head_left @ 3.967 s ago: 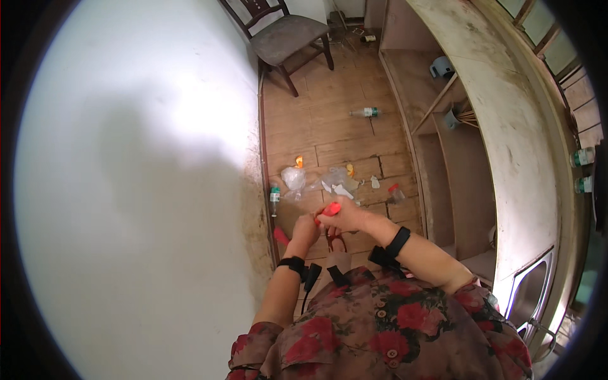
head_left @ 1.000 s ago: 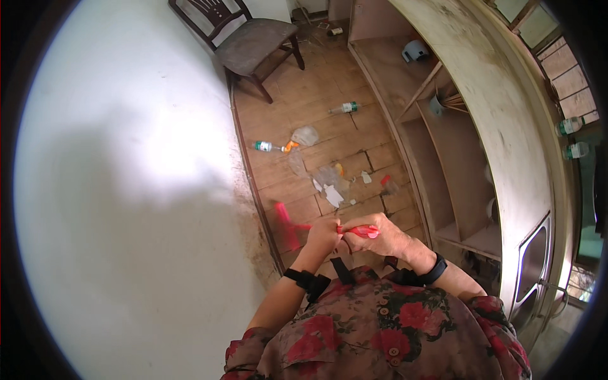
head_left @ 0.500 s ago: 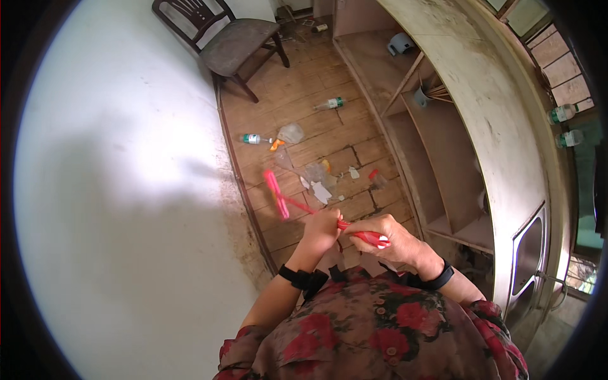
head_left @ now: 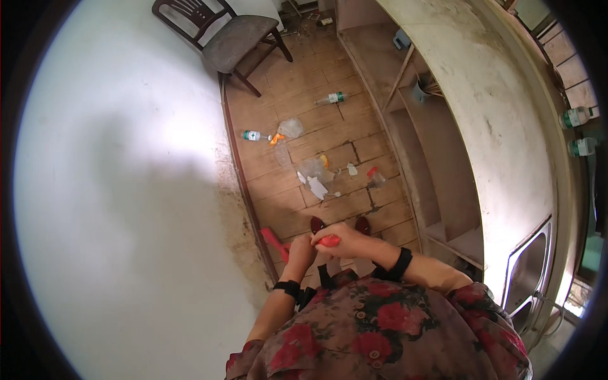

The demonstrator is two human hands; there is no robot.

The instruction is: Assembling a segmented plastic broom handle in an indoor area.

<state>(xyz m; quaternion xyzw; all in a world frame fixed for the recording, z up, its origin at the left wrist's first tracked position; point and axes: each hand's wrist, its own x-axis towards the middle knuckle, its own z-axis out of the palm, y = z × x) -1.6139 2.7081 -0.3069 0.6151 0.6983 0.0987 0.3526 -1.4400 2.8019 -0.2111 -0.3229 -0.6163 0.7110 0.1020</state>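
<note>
Both my hands are closed around the handle of a red broom (head_left: 273, 242), held low in front of my body. My left hand (head_left: 301, 255) grips nearer the broom's head. Beside it, almost touching, my right hand (head_left: 345, 239) wraps the handle's end, whose red tip pokes out of the fist. The bar-shaped head lies to the left, close to the foot of the white wall; its bristles cannot be made out. Ahead on the floor lie white scraps (head_left: 316, 187), a crumpled clear plastic bag (head_left: 291, 128), orange peel (head_left: 277, 139) and a red-and-clear wrapper (head_left: 375, 178).
One plastic bottle (head_left: 254, 135) lies by the left wall, another (head_left: 334, 98) farther off. A dark wooden chair (head_left: 239, 42) stands at the far left. Along the right runs a counter (head_left: 494, 158) with open shelves and a sink (head_left: 529, 263). My shoes (head_left: 318, 224) show just beyond my hands.
The broom head has come nearer to me along the left wall. Both hands have moved left and down, and closer together. The litter lies much as before.
</note>
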